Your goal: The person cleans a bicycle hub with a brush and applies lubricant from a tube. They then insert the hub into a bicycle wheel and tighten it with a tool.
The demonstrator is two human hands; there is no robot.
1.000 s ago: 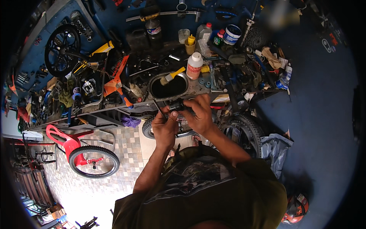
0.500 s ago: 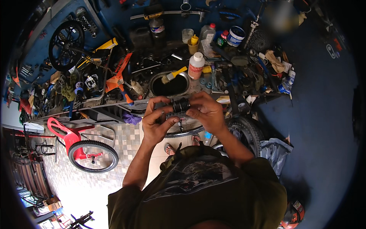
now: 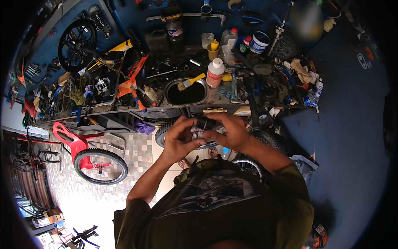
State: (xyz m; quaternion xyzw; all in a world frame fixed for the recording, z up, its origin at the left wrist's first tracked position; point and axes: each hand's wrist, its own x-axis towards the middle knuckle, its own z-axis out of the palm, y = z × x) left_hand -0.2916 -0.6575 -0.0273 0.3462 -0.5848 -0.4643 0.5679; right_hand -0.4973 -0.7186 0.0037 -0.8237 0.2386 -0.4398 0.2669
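Between my two hands is a small black cylindrical bike part (image 3: 204, 123), dark and partly covered by fingers; its exact kind I cannot make out. My left hand (image 3: 178, 140) grips its left end with thumb and fingers curled. At the other end, my right hand (image 3: 231, 132) has fingers on top and the thumb below. Both hands are in front of the workbench edge, above a bicycle wheel (image 3: 162, 135). Beyond them on the bench stands an oval metal basin (image 3: 167, 101) of dark liquid, with a yellow-handled brush (image 3: 191, 81) across it.
A white bottle with a reddish label (image 3: 214, 74) stands right of the basin. Tools and an orange frame-like piece (image 3: 129, 85) crowd the bench. On the left floor are a red bike frame (image 3: 78, 145) and a wheel (image 3: 100, 167). A grey plastic bag (image 3: 304, 167) lies at right.
Both hands have come slightly nearer my body with the black part, which has turned and is now more hidden by the fingers. The whole view has shifted a little.
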